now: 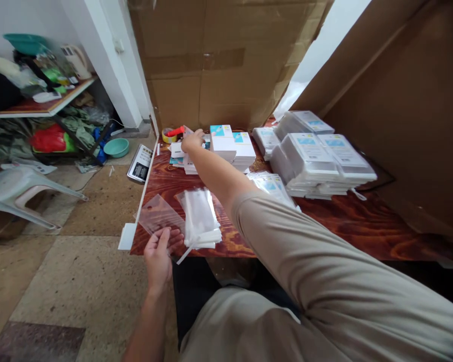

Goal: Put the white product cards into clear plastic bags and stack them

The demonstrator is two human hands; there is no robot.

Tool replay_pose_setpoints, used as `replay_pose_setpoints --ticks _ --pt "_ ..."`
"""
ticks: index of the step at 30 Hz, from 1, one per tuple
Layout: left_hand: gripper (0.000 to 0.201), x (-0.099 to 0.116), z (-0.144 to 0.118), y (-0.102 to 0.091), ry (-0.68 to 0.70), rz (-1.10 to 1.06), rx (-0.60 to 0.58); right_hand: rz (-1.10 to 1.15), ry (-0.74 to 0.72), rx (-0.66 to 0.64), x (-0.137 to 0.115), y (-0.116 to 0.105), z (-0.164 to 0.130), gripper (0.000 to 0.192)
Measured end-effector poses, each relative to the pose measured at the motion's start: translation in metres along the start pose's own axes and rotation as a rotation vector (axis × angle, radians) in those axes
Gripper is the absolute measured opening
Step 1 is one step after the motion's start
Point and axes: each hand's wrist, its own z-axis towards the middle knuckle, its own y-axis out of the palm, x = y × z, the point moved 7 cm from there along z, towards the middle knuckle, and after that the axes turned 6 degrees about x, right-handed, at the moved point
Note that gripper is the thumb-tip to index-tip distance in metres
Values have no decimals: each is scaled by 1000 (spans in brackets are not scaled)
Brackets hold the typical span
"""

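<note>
A clear plastic bag (160,213) is pinched in my left hand (160,251) at the table's front left, its far end lying flat over the tabletop. Just right of it lies a stack of clear plastic bags (202,216), with a loose strip hanging off its near corner. My right arm stretches across the table, and my right hand (193,141) is at a low pile of white cards (177,150) near the back. Its fingers are mostly hidden. Beside that hand stand stacks of printed cards (222,143), white with blue tops.
Large piles of bagged cards (309,153) fill the table's right side; more bagged cards (270,185) lie partly behind my sleeve. Yellow tape (168,137) and a red-handled tool (174,131) lie at the back left. Cardboard (181,60) walls the back. A plastic stool (22,188) stands left.
</note>
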Motion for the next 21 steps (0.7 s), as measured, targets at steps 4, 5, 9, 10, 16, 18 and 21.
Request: replay_pose_setpoints --ticks 4,5,9,10,16,18,21 --pt "44 6 8 -3 13 -6 -9 -24 -22 144 -9 -12 6 59" --pt "43 8 10 -3 20 -2 -14 1 -67 192 -16 -18 2 55" --pt "42 21 17 -6 87 2 1 137 -339 170 -30 -28 -54 37" --pt "43 24 19 -10 102 -1 21 146 -384 139 -22 -29 -78 36" --pt "40 31 28 -26 169 51 79 -10 -352 -57 94 -3 -227 63" --pt "39 30 29 -26 171 67 75 -2 -277 -83 126 16 -254 76" --pt "40 25 26 -19 153 101 47 140 -174 -70 152 39 -264 62"
